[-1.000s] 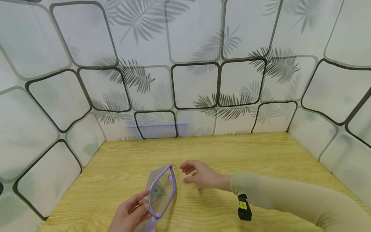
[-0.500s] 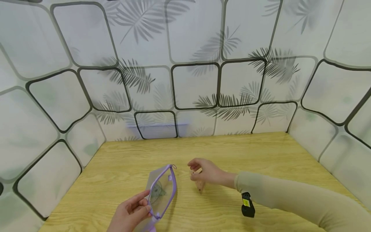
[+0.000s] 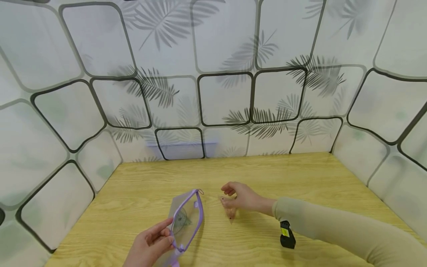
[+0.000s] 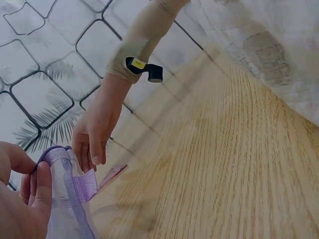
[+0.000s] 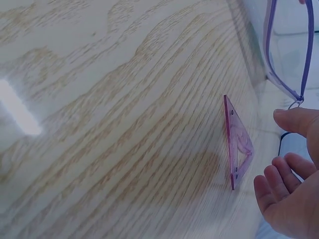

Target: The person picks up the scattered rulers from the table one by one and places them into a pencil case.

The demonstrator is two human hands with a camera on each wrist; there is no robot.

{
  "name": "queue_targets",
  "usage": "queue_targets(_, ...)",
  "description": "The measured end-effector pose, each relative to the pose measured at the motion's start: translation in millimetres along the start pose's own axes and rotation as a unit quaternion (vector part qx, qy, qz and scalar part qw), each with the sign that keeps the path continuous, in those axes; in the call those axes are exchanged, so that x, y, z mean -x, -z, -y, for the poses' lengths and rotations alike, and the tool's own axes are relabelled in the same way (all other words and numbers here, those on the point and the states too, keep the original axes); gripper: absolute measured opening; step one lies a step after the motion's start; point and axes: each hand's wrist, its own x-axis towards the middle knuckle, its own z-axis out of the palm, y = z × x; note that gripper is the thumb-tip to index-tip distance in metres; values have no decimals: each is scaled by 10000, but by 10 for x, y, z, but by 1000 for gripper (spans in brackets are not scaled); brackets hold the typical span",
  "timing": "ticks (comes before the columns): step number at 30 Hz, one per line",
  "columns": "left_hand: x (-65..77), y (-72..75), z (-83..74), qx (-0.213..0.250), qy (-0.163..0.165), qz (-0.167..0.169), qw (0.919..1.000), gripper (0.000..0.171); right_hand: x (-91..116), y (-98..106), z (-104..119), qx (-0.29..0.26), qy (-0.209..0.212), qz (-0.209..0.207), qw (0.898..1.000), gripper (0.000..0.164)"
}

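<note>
My left hand point(image 3: 150, 243) pinches the near side of a translucent zip pouch point(image 3: 175, 207) with purple edging, fingers at its rim. The pouch's mouth gapes toward the right, and a greyish protractor point(image 3: 180, 218) shows inside. A pink see-through set square point(image 5: 234, 134) lies on the table to the right of the pouch. Close over it is my right hand point(image 3: 245, 196), holding nothing, its fingers loosely bent and thumb apart from them. In the head view that hand hides part of the set square; the right wrist view shows the fingers beside it.
The wooden table point(image 3: 300, 174) is bordered at the back and both sides by patterned fabric walls point(image 3: 227, 98). A black wrist camera point(image 3: 287, 237) hangs below the right sleeve. A thin cord loop point(image 3: 200, 191) sits at the pouch's far corner.
My right hand has moved away from the pouch, to the right, uncovering more of the set square, which stays in place. The left hand and pouch hold still.
</note>
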Motion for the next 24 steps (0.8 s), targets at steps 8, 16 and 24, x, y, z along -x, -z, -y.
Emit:
queue_targets(8, -2, -2, -24, -17, 24, -4, 10000, 62, 35, -10, -18, 385, -234, 41, 9990, 49)
queue_targets(16, -5, -4, -23, -59, -42, 35, 10000, 63, 49, -58, -125, 710, -151, 124, 9973, 52)
queue_targets(24, 2, -8, -18, 19, -49, 210, 9998, 64, 49, -68, -138, 689, -175, 103, 9974, 59)
